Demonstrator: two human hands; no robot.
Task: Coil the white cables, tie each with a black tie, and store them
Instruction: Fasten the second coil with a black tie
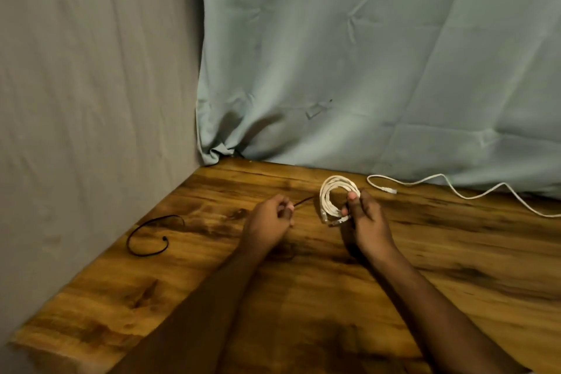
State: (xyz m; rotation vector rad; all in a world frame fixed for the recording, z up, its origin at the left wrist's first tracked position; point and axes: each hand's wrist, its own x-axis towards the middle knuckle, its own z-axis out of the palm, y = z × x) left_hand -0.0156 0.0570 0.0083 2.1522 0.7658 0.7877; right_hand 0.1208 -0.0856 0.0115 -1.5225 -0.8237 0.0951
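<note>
My right hand [365,222] grips a coiled white cable [332,194] just above the wooden table [455,252], with the thumb pressed against the coil and its plug ends hanging at the bottom. My left hand [270,220] pinches one end of a thin black tie [303,201] that reaches toward the coil. A second black tie [148,235] lies curled on the table at the left. Another white cable [449,188] lies uncoiled along the back right of the table.
A grey cloth [91,85] hangs along the table's left side and a pale blue cloth [364,55] along its back. The table's left edge runs diagonally near the curled tie.
</note>
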